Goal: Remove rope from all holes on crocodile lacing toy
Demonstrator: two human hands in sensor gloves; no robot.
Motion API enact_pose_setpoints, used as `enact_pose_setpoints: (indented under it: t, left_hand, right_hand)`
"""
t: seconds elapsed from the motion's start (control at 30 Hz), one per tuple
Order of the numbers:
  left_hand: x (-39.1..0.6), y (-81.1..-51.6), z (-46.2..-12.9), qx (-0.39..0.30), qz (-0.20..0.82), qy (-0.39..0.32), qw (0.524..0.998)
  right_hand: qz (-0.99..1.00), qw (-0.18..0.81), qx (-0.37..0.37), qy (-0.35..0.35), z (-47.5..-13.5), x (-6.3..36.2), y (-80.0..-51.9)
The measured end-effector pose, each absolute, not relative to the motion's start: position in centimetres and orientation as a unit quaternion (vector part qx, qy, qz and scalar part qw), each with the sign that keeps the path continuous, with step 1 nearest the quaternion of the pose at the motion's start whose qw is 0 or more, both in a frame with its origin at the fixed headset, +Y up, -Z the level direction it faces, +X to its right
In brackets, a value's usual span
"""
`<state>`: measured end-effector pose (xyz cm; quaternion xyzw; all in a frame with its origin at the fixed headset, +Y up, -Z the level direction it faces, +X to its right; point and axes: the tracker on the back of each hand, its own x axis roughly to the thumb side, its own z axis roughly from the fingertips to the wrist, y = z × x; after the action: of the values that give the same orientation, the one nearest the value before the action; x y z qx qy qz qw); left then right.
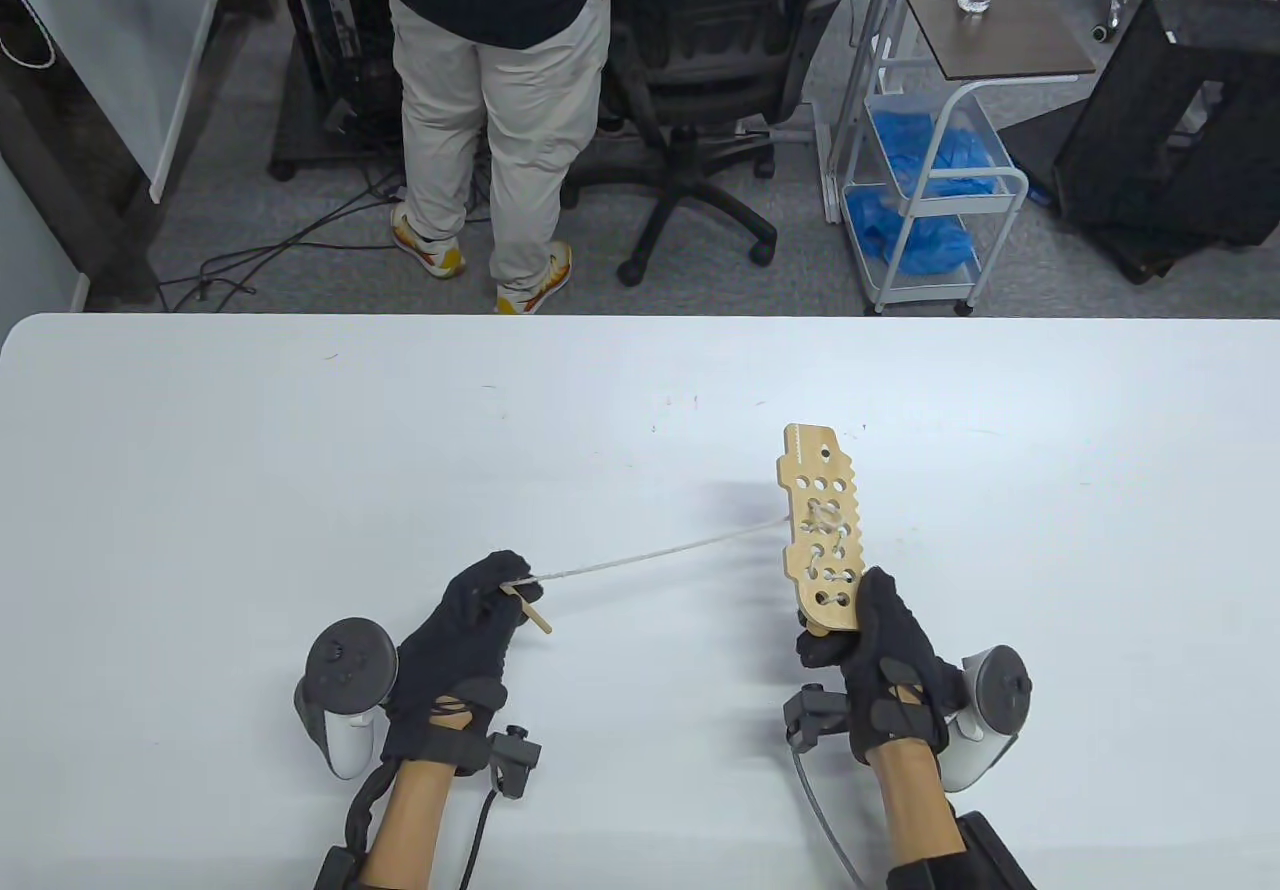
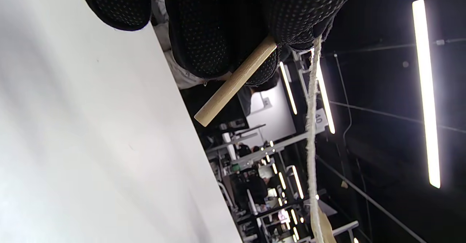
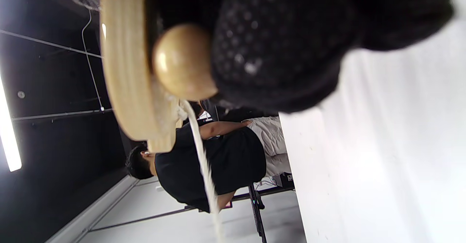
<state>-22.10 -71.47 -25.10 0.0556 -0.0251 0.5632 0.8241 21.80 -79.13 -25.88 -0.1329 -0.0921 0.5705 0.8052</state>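
The wooden crocodile lacing board (image 1: 822,530) with several holes is held above the white table (image 1: 200,490). My right hand (image 1: 868,630) grips its near end. It also shows edge-on in the right wrist view (image 3: 123,68), with a wooden bead (image 3: 182,61) against my fingers. A white rope (image 1: 660,555) runs taut from the board's middle holes leftward to my left hand (image 1: 490,600). The left hand pinches the rope's wooden needle (image 1: 528,610), which also shows in the left wrist view (image 2: 233,86) beside the rope (image 2: 311,133). Rope still threads some lower holes.
A person (image 1: 500,80) stands beyond the table's far edge next to an office chair (image 1: 720,60). A white cart (image 1: 930,170) with blue bags stands at the back right.
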Motion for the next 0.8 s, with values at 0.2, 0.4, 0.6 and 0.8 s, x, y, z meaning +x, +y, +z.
enact_pose_setpoints:
  t: [0.2, 0.4, 0.6, 0.8]
  left_hand:
    - [-23.8, -71.7, -25.2, 0.078, 0.585, 0.013, 0.807]
    - [-25.4, -72.1, -25.1, 0.093, 0.604, 0.057, 0.789]
    - [-26.4, -72.5, -25.0, 0.103, 0.604, 0.09, 0.785]
    - [-24.7, -72.1, -25.0, 0.096, 0.596, 0.067, 0.795]
  right_hand:
    - [0.535, 0.819, -0.18, -0.103, -25.6, 23.2, -80.2]
    - [0.484, 0.846, -0.195, -0.106, -25.4, 23.5, -80.8]
    - [0.472, 0.856, -0.185, -0.1, -25.5, 23.5, -81.1]
    - [0.519, 0.84, -0.141, -0.077, -25.7, 21.6, -80.3]
